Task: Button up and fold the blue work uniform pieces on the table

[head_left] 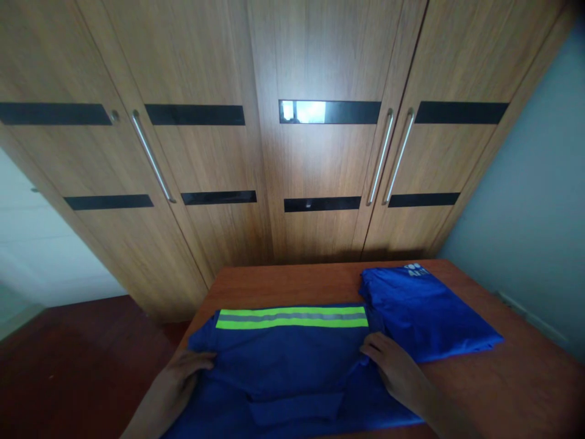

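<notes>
A dark blue work jacket (283,356) lies partly folded on the table in front of me. Across its far edge runs a yellow-green reflective band with a grey stripe, and its collar lies toward me. At the jacket's left side, my left hand (180,378) pinches the cloth between thumb and fingers. My right hand (388,366) grips the fabric at the right side, just below the end of the band. To the right, beside the jacket, rests a folded bright blue garment (425,311) with pale lettering at its far corner.
The reddish-brown wooden table (274,283) carries both garments. Right behind it stands a large wooden wardrobe (315,158) with metal handles and dark strips. A pale wall (525,213) borders the right side. Dark red floor (82,366) shows at the lower left.
</notes>
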A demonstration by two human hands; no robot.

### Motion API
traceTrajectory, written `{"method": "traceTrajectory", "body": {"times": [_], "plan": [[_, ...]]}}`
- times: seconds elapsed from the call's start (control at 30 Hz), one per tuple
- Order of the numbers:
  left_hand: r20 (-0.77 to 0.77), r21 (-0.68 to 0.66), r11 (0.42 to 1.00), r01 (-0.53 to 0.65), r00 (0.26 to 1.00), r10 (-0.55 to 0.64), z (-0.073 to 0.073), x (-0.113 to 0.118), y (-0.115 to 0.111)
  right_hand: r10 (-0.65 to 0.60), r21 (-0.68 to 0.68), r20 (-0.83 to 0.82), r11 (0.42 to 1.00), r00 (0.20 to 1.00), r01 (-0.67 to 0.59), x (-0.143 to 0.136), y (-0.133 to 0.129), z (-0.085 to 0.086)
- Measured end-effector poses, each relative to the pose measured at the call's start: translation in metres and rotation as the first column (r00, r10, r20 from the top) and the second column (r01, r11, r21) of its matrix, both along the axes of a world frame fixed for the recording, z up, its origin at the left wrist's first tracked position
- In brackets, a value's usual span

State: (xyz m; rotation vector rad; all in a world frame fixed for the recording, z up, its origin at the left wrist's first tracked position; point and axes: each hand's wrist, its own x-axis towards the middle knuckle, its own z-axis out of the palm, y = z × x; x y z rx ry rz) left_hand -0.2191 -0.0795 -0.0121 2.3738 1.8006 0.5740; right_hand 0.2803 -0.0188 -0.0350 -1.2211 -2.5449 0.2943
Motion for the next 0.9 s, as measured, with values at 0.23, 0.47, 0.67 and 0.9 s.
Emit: {"method": "traceTrajectory", "body": {"times": [0.23,0.47,0.67,0.9], "plan": [[-0.345,0.158,0.968,0.196,0.929,-0.132,0.000,0.063,-0.024,0.133,0.091,0.034,0.987,0.991,-0.135,-0.027,-0.036,0.015],[-0.409,0.223,0.905,0.363,0.877,-0.251,-0.013,0.092,-0.012,0.144,0.232,-0.085,0.965,0.986,-0.121,-0.060,-0.035,-0.021],[-0.337,0.344,0.858,0.382,0.903,-0.267,0.003,0.084,-0.007,0.129,0.191,-0.169,0.977,0.977,-0.096,-0.059,-0.033,0.001],[-0.353,0.274,0.881,0.387,0.892,-0.282,0.008,0.084,-0.025,0.189,0.216,-0.175,0.965,0.966,-0.150,-0.048,-0.043,0.008]]}}
